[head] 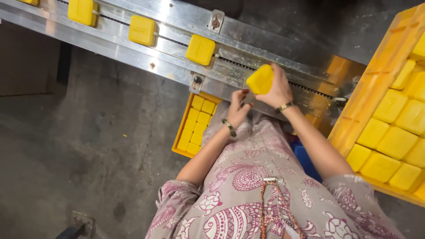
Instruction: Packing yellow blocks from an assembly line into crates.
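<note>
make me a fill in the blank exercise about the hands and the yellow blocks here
1. The right hand grips a rounded yellow block above the ____ conveyor rail.
2. The left hand holds ____, its fingers open just below the block.
3. Both wrists wear a ____.
4. The orange plastic crate on the person's right side holds blocks coloured ____.

Missing words: metal; nothing; bracelet; yellow
</note>
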